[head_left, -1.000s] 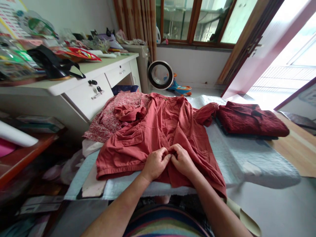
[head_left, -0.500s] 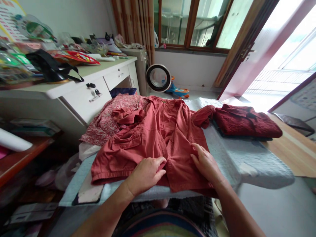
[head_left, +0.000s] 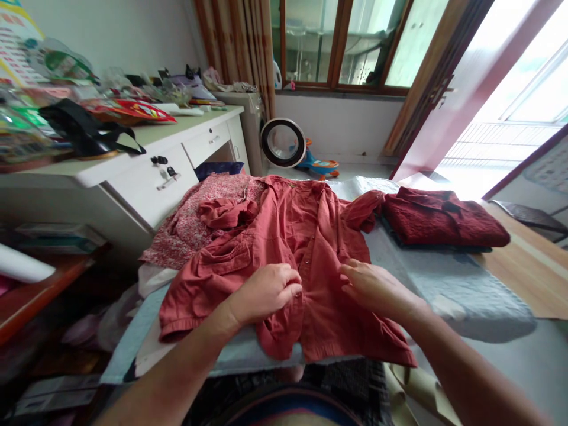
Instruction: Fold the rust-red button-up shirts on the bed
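Though apart, hands [head_left: 266, 290] [head_left: 377, 289] near jacket [head_left: 281, 242] edges.

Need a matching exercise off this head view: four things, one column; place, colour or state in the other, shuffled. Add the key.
Things
1. jacket
2. folded garment
3. round door
4. toy

Place, colour or state
A. blue and orange
B. white rim around a black ring
C. spread out beneath the left hand and right hand
D. dark red, lying to the right of the spread-out clothing

Pairs: 1-C, 2-D, 3-B, 4-A
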`<state>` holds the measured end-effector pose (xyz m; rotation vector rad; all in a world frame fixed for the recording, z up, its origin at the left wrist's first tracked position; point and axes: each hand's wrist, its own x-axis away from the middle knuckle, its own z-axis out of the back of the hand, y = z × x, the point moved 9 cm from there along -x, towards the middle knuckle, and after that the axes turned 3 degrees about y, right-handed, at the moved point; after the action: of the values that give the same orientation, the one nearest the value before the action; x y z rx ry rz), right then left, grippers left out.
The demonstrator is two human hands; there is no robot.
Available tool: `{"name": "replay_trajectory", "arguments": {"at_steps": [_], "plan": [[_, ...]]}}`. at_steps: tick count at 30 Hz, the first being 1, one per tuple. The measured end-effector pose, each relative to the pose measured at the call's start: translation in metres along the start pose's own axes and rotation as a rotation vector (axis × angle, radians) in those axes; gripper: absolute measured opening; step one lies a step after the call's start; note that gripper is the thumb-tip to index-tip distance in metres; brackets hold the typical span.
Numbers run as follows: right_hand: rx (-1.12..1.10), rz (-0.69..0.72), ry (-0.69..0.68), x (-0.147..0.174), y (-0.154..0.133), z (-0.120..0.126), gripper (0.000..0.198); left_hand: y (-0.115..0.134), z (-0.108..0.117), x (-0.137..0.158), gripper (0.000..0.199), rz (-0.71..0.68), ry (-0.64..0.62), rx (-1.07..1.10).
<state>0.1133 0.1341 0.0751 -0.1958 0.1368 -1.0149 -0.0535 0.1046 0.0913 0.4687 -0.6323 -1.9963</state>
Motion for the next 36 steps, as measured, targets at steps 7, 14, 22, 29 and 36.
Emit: {"name": "replay_trajectory", "arguments": {"at_steps": [7,14,22,29,36], "plan": [[-0.190,0.315,-0.018,-0.076,-0.056,0.014,0.025,-0.046,0.003,-0.070,0.023,0.255,0.075,-0.380],[-0.073,0.098,-0.070,-0.122,-0.032,-0.052,0.011,-0.101,-0.017,-0.079,0.049,0.535,-0.005,-0.474],[-0.189,0.083,-0.111,-0.120,-0.011,-0.074,0.010,-0.120,-0.022,-0.081,0.039,0.571,-0.020,-0.417],[-0.196,0.053,-0.111,-0.115,-0.007,-0.075,0.005,-0.123,-0.021,-0.081,0.019,0.564,0.064,-0.236],[-0.506,0.024,-0.167,-0.116,0.005,-0.081,0.005,-0.107,-0.024,-0.087,0.012,0.385,0.383,0.396]]}}
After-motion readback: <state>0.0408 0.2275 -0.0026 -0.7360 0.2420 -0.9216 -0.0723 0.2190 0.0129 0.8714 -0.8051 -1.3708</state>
